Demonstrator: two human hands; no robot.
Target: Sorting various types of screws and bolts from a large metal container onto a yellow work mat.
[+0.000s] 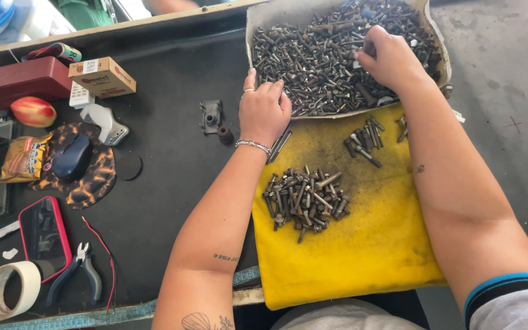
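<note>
A cardboard tray at the top holds a heap of several dark bolts and screws. My left hand rests at the tray's near left edge, fingers curled onto the bolts; a ring and a bracelet show. My right hand reaches into the heap on the right, fingers bent down among the screws; whether it pinches one is hidden. Below lies a yellow cloth with a larger pile of bolts in its middle and a smaller group of bolts near the tray.
On the dark bench at left lie a small metal bracket, a computer mouse on a patterned pad, a snack packet, a phone in a red case, pliers, a tape roll, a small cardboard box and a red case.
</note>
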